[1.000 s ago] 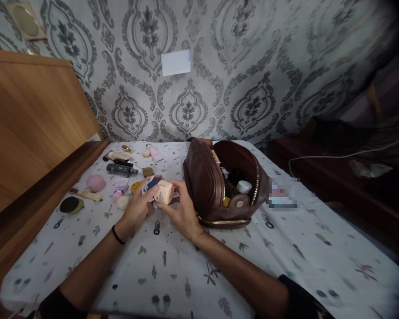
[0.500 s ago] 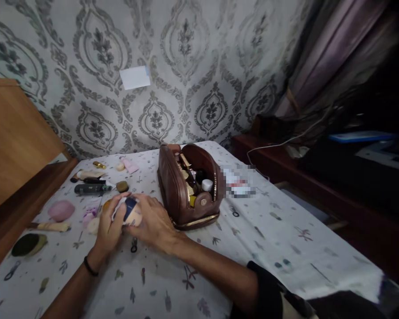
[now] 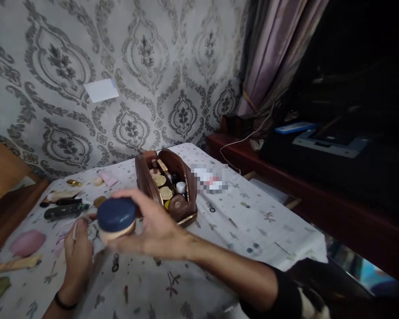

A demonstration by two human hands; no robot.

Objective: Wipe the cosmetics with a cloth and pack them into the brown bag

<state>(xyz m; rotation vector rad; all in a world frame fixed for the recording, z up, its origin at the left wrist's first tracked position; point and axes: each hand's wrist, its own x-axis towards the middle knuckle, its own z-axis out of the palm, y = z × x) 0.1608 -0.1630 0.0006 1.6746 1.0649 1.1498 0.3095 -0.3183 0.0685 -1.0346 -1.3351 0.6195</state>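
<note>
My right hand (image 3: 153, 228) is wrapped round a squat cosmetic jar (image 3: 116, 217) with a dark blue lid and a peach-coloured base, holding it above the table. Lower and to the left, my left hand (image 3: 78, 248) is closed on a crumpled whitish wipe (image 3: 92, 228), partly hidden by the fingers and the jar; its material is hard to make out. Just beyond my right hand stands an unzipped brown leather cosmetic bag (image 3: 146, 177), packed with small containers, among them a silver-capped bottle (image 3: 181, 188).
On the left of the patterned cloth (image 3: 232, 266) lie a pink sponge (image 3: 28, 243), a wooden-handled brush (image 3: 16, 264), a dark green tube-like item (image 3: 64, 211) and a pink tube (image 3: 108, 178). A blurred-out packet (image 3: 209, 179) is right of the bag. A dark red shelf (image 3: 226, 146) borders the right side.
Both hands were together round the jar. My right hand has drawn apart from my left with the jar, while the wipe stays in my left. The view has turned right.
</note>
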